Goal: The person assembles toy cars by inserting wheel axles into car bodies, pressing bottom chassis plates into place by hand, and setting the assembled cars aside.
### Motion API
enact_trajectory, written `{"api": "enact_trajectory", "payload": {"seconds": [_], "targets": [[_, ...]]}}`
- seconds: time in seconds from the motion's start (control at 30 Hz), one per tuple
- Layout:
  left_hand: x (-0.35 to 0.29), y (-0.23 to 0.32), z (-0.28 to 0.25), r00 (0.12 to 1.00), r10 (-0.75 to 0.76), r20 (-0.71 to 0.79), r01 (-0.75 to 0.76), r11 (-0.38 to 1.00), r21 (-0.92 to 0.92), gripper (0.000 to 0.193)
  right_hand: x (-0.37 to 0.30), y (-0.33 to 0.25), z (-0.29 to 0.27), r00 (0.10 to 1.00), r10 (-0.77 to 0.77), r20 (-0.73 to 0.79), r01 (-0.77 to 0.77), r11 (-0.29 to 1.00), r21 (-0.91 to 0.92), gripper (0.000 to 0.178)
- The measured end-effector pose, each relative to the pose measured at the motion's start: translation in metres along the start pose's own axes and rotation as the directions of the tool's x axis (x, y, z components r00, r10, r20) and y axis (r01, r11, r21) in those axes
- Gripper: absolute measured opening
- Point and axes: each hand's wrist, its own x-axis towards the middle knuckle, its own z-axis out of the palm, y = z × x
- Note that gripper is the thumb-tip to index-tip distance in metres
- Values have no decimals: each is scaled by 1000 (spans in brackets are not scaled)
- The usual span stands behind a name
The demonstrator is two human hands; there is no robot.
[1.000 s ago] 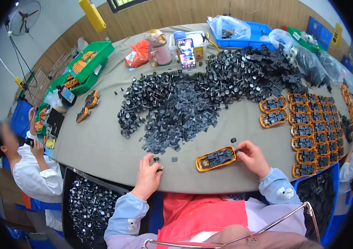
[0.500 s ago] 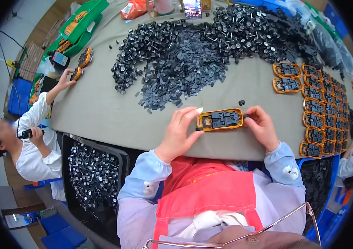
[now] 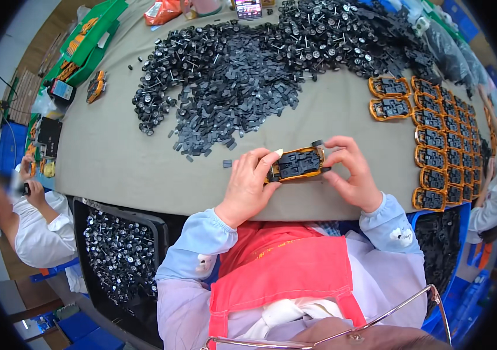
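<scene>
An orange toy car body (image 3: 296,164) with a dark interior lies underside up near the table's front edge. My left hand (image 3: 247,184) grips its left end between thumb and fingers. At the right end is a pair of black wheels (image 3: 317,143), one at each side of the body; the axle between them is hard to see. My right hand (image 3: 350,172) curls around that end, its thumb at the lower wheel and its fingers close to the upper one. A small dark flat piece (image 3: 227,164) rests beside my left hand.
Dark flat pieces (image 3: 242,87) and wheel axles (image 3: 342,35) are heaped across the back. Rows of orange car bodies (image 3: 430,139) stand at right. A black bin (image 3: 161,233) of wheels is at lower left. Co-worker (image 3: 44,216) sits at left, near green trays (image 3: 88,58).
My right hand has brought the wheel pair leftward against the car's right end, and its fingers now reach higher. The co-worker's hand has withdrawn from the table. The view has shifted slightly.
</scene>
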Motion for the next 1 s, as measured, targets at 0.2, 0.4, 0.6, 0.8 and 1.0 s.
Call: {"api": "enact_trajectory", "payload": {"seconds": [0.2, 0.4, 0.6, 0.8, 1.0], "targets": [[5, -7, -1, 999, 19, 36, -18, 999, -29, 78, 14, 9, 5, 982, -22, 186, 39, 995, -88, 32], [12, -17, -2, 998, 38, 59, -37, 999, -15, 79, 35, 7, 3, 929, 84, 359, -50, 993, -103, 52], [30, -9, -36, 978, 68, 198, -38, 988, -153, 83, 35, 14, -18, 905, -25, 426, 54, 997, -55, 82], [169, -84, -66, 972, -142, -187, 111, 980, -164, 48, 17, 66, -6, 900, 336, 279, -436, 720, 540, 55], [341, -201, -51, 890, -143, -432, 207, 973, 105, 83, 26, 59, -3, 873, 435, 223, -471, 629, 619, 36]]}}
